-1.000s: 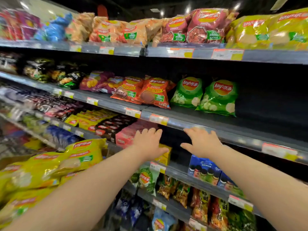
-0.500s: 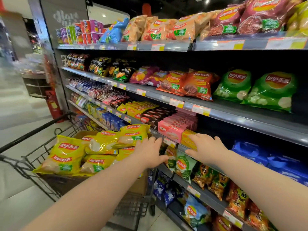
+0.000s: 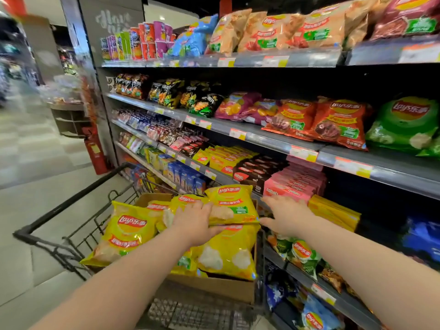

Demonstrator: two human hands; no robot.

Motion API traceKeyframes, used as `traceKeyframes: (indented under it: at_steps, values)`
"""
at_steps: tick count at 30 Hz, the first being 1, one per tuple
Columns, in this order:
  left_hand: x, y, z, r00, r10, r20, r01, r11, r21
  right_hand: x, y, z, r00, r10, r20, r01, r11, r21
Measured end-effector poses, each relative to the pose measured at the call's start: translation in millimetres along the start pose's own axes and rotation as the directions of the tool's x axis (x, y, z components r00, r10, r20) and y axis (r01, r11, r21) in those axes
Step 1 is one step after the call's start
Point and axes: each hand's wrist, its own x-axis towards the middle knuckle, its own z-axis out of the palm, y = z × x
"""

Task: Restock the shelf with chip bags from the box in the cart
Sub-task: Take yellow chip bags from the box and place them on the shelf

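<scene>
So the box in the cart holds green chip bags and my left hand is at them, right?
No. The head view shows the chip bags in the box are yellow, not green; the left hand is at them.

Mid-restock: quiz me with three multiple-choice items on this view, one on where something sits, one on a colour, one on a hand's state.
1. Where does the cardboard box sit?
A. in the shopping cart
B. on the floor
C. on the top shelf

2. What colour are the chip bags in the box?
A. green
B. yellow
C. blue

3. How is the right hand?
A. gripping the cart handle
B. pinching a green bag
C. open, holding nothing

Answers:
1 A: the cart's wire frame surrounds the box.
2 B: every bag in the box is yellow.
3 C: its fingers are spread near the box's shelf-side corner, with nothing in them.
</scene>
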Motion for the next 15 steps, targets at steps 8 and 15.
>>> traceKeyframes:
  at_steps: [8,15]
  values:
    - [60.6,-113.5,17.8,0.998,-0.004,0.057,0.001,0.999,0.043,89.9,-50.4,18.4,0.994,0.08,0.074,-0.085,0.994,0.069]
    - [113.7,-150.0,49.1,0.987,-0.034,0.159,0.049,0.995,-0.092,142.0,-58.1,28.6,0.979,0.141,0.15,-0.148,0.988,0.038]
